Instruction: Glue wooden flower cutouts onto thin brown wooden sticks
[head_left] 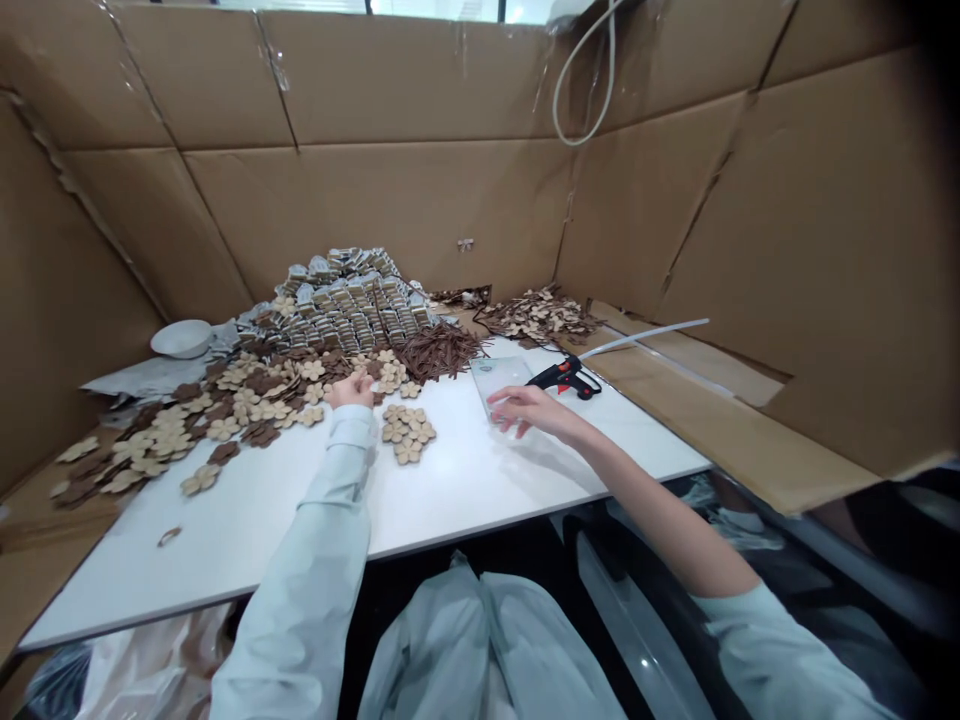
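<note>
My left hand (352, 388) is at the edge of a heap of beige and brown flower-shaped pieces (244, 400). Its fingers are curled together, and what they hold, if anything, I cannot make out. Just right of it a small group of beige flower pieces (409, 433) lies on the white table (465, 500). My right hand (525, 410) has its fingers loosely apart over the near edge of a clear flat plate (495, 375); whether they touch it I cannot tell. Beside that hand is a black glue gun (566, 378) with a long white glue stick (645, 338) in its back.
Stacked small wrapped packets (352, 300) rise at the back, with brown strips (439, 350) in front. Another pile of flower pieces (544, 315) is at back right. A white bowl (181, 338) stands at left, a small ring (169, 537) at front left. Cardboard walls (420, 190) enclose the table.
</note>
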